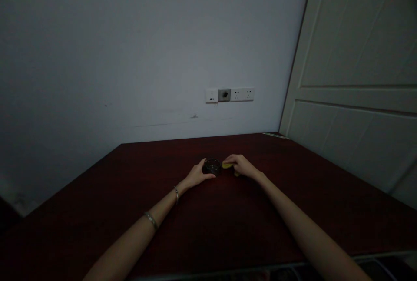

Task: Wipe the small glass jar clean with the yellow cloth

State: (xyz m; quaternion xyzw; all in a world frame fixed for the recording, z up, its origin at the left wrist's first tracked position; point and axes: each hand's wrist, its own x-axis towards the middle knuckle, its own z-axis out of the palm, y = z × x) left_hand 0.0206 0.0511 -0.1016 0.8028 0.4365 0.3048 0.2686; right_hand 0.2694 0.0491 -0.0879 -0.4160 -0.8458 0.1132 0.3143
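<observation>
A small round dark glass bowl point(213, 166), perhaps an ashtray, stands upright on the dark red tabletop point(182, 155). My left hand point(197, 174) grips it from the left, thumb on the near side and fingers around the far side. Just right of the bowl, my right hand point(240, 166) is closed on a yellow sponge-like pad point(227, 165). The pad's left end is close to the bowl's rim; I cannot tell whether they touch. Fingers of the right hand cover part of the pad. Two bracelets are on my left arm.
A pale wall point(163, 55) rises behind the table, with a row of sockets and switches point(241, 94) on it. A light panelled door point(352, 64) borders the right side. A thin flat strip point(275, 135) lies at the table's far right corner.
</observation>
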